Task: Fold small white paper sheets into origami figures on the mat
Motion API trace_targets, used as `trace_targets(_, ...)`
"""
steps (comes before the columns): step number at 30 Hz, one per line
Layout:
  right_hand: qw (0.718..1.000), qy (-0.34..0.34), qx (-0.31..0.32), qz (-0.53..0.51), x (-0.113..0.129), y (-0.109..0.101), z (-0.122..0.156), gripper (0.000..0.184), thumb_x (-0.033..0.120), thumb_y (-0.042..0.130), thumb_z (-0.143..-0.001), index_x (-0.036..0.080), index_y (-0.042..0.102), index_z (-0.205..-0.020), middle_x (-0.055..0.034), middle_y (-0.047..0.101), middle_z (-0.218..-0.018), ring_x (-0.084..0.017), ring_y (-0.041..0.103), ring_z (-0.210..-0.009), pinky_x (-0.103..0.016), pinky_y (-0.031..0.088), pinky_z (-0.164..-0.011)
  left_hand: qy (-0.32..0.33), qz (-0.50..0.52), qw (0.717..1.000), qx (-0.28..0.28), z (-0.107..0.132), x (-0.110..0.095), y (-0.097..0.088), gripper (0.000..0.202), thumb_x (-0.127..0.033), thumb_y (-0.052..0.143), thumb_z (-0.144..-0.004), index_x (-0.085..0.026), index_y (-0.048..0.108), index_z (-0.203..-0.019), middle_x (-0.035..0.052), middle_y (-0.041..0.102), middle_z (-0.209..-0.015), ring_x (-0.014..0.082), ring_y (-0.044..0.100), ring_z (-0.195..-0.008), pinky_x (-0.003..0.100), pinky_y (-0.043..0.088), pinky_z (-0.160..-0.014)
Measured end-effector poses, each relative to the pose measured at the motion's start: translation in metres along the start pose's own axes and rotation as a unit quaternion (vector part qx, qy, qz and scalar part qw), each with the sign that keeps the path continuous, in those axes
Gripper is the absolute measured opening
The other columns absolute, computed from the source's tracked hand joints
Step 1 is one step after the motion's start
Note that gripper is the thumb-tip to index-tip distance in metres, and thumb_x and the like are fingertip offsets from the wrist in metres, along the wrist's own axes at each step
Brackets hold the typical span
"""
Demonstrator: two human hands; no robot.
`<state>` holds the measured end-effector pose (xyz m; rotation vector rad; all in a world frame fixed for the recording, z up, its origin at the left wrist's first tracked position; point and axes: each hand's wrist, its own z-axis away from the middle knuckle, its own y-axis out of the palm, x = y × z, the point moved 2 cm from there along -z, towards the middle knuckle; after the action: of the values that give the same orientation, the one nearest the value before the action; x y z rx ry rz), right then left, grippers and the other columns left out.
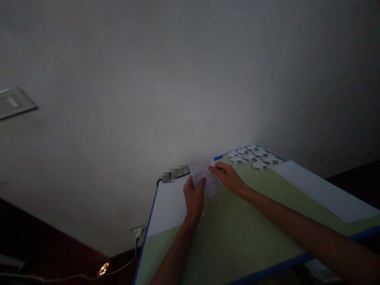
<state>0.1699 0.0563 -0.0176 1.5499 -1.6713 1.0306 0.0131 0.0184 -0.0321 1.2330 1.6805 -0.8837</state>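
Note:
Between my two hands is a piece of white paper that looks partly folded, held above the table. My left hand grips its left side, the thumb lying on the front. At its upper right, my right hand pinches the edge between thumb and fingers. Blur hides the exact folds. Behind and below my left hand, white paper sheets lie on the table's left side. Several folded white paper pieces with pointed corners are laid together at the far right corner.
The green tabletop has a blue edge and stands against a grey wall. A phone-like dark object, partly blurred out, lies at the back left. More white paper lies along the right side. A plug with a white cable is low on the wall.

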Motion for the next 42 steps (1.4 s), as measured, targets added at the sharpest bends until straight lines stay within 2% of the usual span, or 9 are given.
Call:
trace_targets(9,0.999,0.012,0.017,-0.026,-0.004,-0.005,-0.003,0.025,0.038,0.07,-0.079,0.017,0.07,-0.092,-0.0052,0.072,-0.087,-0.018,0.063,-0.075,-0.029,0.048,-0.066,0.0,-0.019,1.0,0.011,0.002,-0.005,0.002,0.035,-0.035,0.073,-0.078,-0.013,0.073,-0.105,0.0127,0.077,-0.102,0.0265,0.07,-0.09,0.036,0.053,-0.081)
trace_targets(14,0.993,0.014,-0.05,-0.104,-0.009,-0.009,-0.006,0.051,0.035,0.074,-0.076,0.022,0.053,-0.121,0.002,0.067,-0.078,-0.017,0.063,-0.069,-0.028,0.049,-0.065,-0.028,0.038,0.999,0.026,0.001,-0.002,0.003,0.04,-0.034,0.077,-0.074,-0.012,0.074,-0.107,0.0134,0.076,-0.105,0.0264,0.07,-0.09,0.036,0.054,-0.08)
trace_targets(19,0.999,-0.037,-0.007,0.001,-0.007,-0.006,-0.002,0.022,0.032,0.061,-0.088,0.021,0.068,-0.106,-0.0052,0.072,-0.095,-0.017,0.065,-0.08,-0.031,0.051,-0.071,-0.025,0.014,0.999,-0.021,-0.001,0.004,-0.002,0.039,-0.037,0.075,-0.076,-0.011,0.073,-0.105,0.0134,0.076,-0.103,0.0262,0.07,-0.091,0.036,0.053,-0.081)
trace_targets(25,0.996,-0.075,0.045,0.032,-0.004,-0.001,0.005,0.053,0.025,0.075,-0.077,0.024,0.064,-0.129,-0.008,0.065,-0.117,-0.019,0.063,-0.091,-0.033,0.053,-0.076,-0.068,0.122,0.989,-0.057,-0.003,-0.001,-0.001,0.052,-0.045,0.079,-0.073,-0.011,0.068,-0.112,0.0155,0.075,-0.106,0.0244,0.071,-0.087,0.034,0.054,-0.077)
trace_targets(28,0.996,-0.08,0.025,-0.005,-0.006,-0.003,0.003,0.06,0.022,0.075,-0.076,0.025,0.061,-0.134,-0.0079,0.06,-0.117,-0.019,0.062,-0.093,-0.033,0.055,-0.076,-0.119,0.238,0.964,-0.008,-0.005,-0.007,0.005,0.059,-0.048,0.08,-0.073,-0.013,0.066,-0.117,0.0158,0.074,-0.109,0.0229,0.072,-0.085,0.033,0.054,-0.076)
trace_targets(31,0.997,-0.075,-0.016,-0.033,-0.008,-0.005,0.001,0.059,0.022,0.074,-0.076,0.024,0.061,-0.134,-0.0074,0.058,-0.115,-0.019,0.062,-0.092,-0.035,0.057,-0.078,-0.133,0.283,0.947,0.07,-0.004,-0.009,0.01,0.056,-0.04,0.085,-0.07,-0.012,0.068,-0.115,0.0157,0.074,-0.108,0.0235,0.072,-0.088,0.033,0.054,-0.079)
trace_targets(35,0.994,-0.081,-0.049,-0.045,-0.003,-0.005,0.002,0.052,0.023,0.072,-0.079,0.024,0.064,-0.13,-0.006,0.06,-0.107,-0.018,0.063,-0.087,-0.036,0.057,-0.079,-0.125,0.267,0.95,0.101,0.001,-0.003,0.014,0.05,-0.027,0.088,-0.066,-0.01,0.071,-0.11,0.0152,0.076,-0.104,0.0226,0.071,-0.086,0.034,0.052,-0.082)
trace_targets(39,0.993,-0.103,-0.057,0.02,0.007,-0.006,0.004,0.038,0.025,0.069,-0.084,0.024,0.069,-0.122,-0.0063,0.067,-0.1,-0.019,0.063,-0.083,-0.036,0.055,-0.079,-0.133,0.183,0.972,0.06,0.003,0.001,0.011,0.045,-0.034,0.086,-0.066,-0.007,0.074,-0.1,0.0155,0.076,-0.096,0.0219,0.07,-0.077,0.033,0.052,-0.074)
trace_targets(42,0.985,-0.131,-0.064,0.092,0.011,-0.008,0.005,0.031,0.025,0.066,-0.088,0.025,0.071,-0.118,-0.0063,0.072,-0.098,-0.021,0.064,-0.086,-0.039,0.052,-0.083,-0.102,0.089,0.99,0.025,0.003,-0.002,0.007,0.043,-0.037,0.085,-0.065,-0.007,0.076,-0.095,0.0134,0.077,-0.09,0.0214,0.068,-0.073,0.031,0.051,-0.069)
